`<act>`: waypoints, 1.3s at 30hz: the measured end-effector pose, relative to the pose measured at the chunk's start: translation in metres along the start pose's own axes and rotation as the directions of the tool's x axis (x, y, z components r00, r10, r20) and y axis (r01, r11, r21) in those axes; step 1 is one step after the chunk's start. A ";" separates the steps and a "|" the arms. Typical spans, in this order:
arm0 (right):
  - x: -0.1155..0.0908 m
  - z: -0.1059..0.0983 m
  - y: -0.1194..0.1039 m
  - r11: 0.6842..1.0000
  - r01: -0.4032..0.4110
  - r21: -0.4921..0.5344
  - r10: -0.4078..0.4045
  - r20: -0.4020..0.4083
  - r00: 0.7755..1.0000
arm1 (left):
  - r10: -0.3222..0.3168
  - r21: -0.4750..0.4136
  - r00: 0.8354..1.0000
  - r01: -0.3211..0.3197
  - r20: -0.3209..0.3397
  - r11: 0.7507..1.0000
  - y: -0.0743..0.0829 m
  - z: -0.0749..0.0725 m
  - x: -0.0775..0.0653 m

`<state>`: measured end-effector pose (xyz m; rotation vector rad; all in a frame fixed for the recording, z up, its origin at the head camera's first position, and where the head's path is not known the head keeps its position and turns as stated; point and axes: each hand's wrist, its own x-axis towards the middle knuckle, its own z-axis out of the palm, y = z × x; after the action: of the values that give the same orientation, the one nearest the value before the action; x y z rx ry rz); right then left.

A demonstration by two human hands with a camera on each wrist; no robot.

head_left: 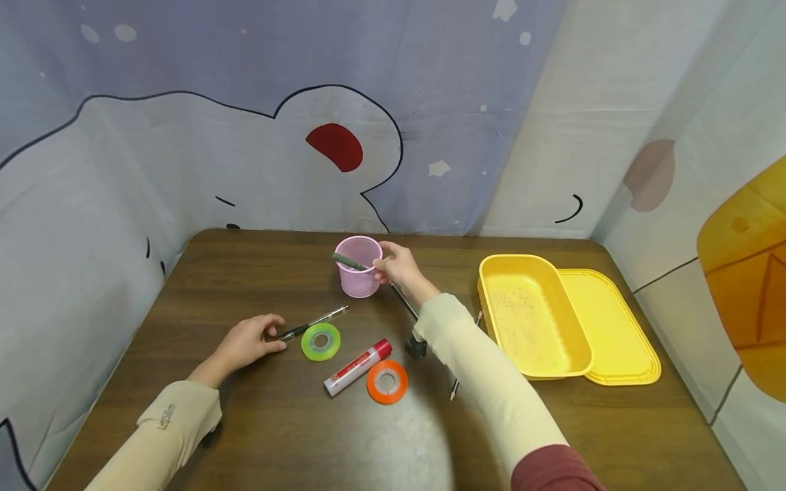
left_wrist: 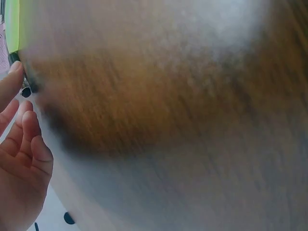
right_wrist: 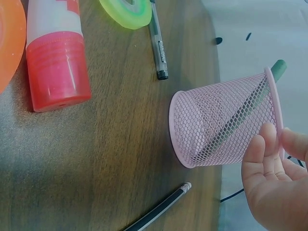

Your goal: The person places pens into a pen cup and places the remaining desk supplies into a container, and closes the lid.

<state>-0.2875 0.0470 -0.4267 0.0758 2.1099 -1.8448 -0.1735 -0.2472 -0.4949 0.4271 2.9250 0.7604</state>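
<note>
My right hand (head_left: 399,269) pinches the rim of a pink mesh pen holder (head_left: 359,285), thumb at the rim and fingers against its side. The holder stands upright near the table's back edge. A green stick-like item (right_wrist: 279,70) leans inside it, its top above the rim. At the left, my left hand (head_left: 248,339) has its thumb and fingers apart around the near end of a clear-barrelled pen (head_left: 316,320). The thumb appears to touch the pen's dark end (left_wrist: 13,58). Beside the pen lies a roll of green tape (head_left: 332,348).
A glue stick (head_left: 353,372) with a red cap and an orange tape roll (head_left: 402,383) lie mid-table. A small black block (head_left: 415,348) and dark pencil (right_wrist: 161,207) are by my right arm. A yellow box (head_left: 534,372) stands right, beside its lid (head_left: 614,334).
</note>
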 end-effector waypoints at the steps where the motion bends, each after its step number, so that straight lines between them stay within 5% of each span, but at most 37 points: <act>1: 0.000 0.000 0.000 1.000 0.000 -0.001 0.000 0.000 1.000 | 0.001 0.004 1.000 -0.001 0.001 1.000 0.000 0.000 0.000; 22: 0.001 0.001 0.001 1.000 0.004 0.005 -0.004 -0.004 1.000 | 0.016 0.074 1.000 -0.015 -0.013 0.997 0.008 0.001 -0.001; 39: 0.002 -0.001 0.001 1.000 -0.004 -0.017 0.004 0.001 1.000 | 0.047 0.051 0.996 -0.043 -0.081 0.998 0.015 -0.018 0.002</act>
<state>-0.2890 0.0483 -0.4282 0.0750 2.1228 -1.8243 -0.1747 -0.2420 -0.4720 0.4792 3.0256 0.7299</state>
